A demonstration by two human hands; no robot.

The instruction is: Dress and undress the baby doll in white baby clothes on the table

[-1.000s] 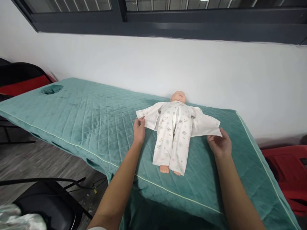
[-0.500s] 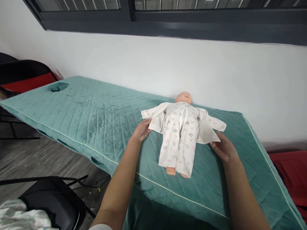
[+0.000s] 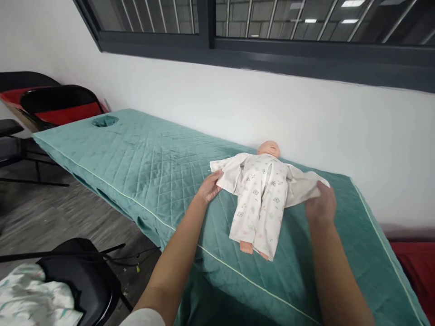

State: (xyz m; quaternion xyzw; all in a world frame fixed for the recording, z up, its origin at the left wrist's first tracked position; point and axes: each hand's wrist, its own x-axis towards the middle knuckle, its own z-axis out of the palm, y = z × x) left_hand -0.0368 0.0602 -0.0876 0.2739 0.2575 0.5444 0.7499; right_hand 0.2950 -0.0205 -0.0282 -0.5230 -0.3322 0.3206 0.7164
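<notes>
A baby doll point(image 3: 268, 148) lies on its back on the green quilted cover, head toward the wall and feet toward me. It wears white printed pants point(image 3: 258, 210); a white baby shirt point(image 3: 233, 174) is spread out at both its sides. My left hand point(image 3: 210, 185) is closed on the shirt's edge at the left, below the sleeve. At the right, my right hand point(image 3: 320, 202), slightly blurred, grips the other side of the shirt and holds it a little raised. The doll's feet point(image 3: 246, 246) stick out of the pant legs; its arms are hidden by cloth.
The long massage bed point(image 3: 152, 145) with a face hole point(image 3: 105, 121) runs along the white wall under a barred window. A black chair point(image 3: 84, 285) bearing a crumpled printed cloth point(image 3: 37, 299) stands at lower left. Red-and-black chairs point(image 3: 64, 106) stand far left; something red point(image 3: 414, 267) is at right.
My right hand has moved up and turned, lifting and pulling the shirt's right side outward. My left hand keeps its hold. The view has shifted, with the scene lower and farther right.
</notes>
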